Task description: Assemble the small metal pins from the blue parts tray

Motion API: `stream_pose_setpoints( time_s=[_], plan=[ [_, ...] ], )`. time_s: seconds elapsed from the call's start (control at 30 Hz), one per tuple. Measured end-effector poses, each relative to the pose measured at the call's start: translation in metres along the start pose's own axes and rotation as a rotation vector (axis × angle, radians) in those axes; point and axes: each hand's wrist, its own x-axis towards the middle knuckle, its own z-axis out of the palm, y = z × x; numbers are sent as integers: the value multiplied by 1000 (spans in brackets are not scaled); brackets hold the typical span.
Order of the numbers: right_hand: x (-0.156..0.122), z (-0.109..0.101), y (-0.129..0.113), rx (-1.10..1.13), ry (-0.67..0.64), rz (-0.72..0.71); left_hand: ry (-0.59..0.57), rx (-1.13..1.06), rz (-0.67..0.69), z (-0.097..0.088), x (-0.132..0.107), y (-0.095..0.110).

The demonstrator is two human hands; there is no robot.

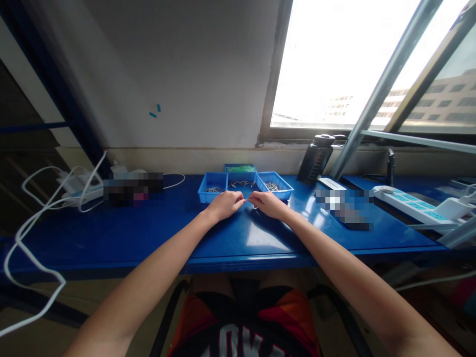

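Observation:
My left hand [226, 205] and my right hand [268, 204] face each other just above the blue tabletop, fingertips almost meeting. Both are closed in a pinch; whatever is between the fingers is too small to make out. Right behind my left hand is a blue plastic bin [204, 198] with small metal parts [214, 189] in it. A second blue bin [285, 194] behind my right hand also contains small metal pieces [272, 186]. Between the bins lie several screw-like pieces [241, 184]. Farther back, a third blue bin [227, 174] holds something green [241, 168].
A black bottle [315, 159] stands by the window at the right. Power strips lie at right [412, 204] and left [87, 196], with white cables [35, 223] hanging over the left edge. Blurred-out items sit on both sides of the blue table [148, 238].

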Motion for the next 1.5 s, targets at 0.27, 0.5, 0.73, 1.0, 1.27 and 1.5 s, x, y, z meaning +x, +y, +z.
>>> stream_pose_setpoints(
  time_s=[0.27, 0.5, 0.73, 1.0, 1.27, 1.5],
  plan=[
    [1, 0, 3, -80, -28, 31, -43, 90, -50, 0, -1, 2],
    [2, 0, 1, -97, -29, -8, -114, 99, -98, 0, -1, 0],
    [1, -2, -1, -71, -23, 7, -98, 91, -97, 0, -2, 2],
    [1, -2, -1, 42, -36, 58, -50, 45, -104, 5, -1, -1],
    [1, -2, -2, 143, -15, 64, 4, -79, -78, 5, 0, -1],
    [0, -5, -8, 318, -21, 58, 84, -168, -30, 1, 1, 5]
  ],
)
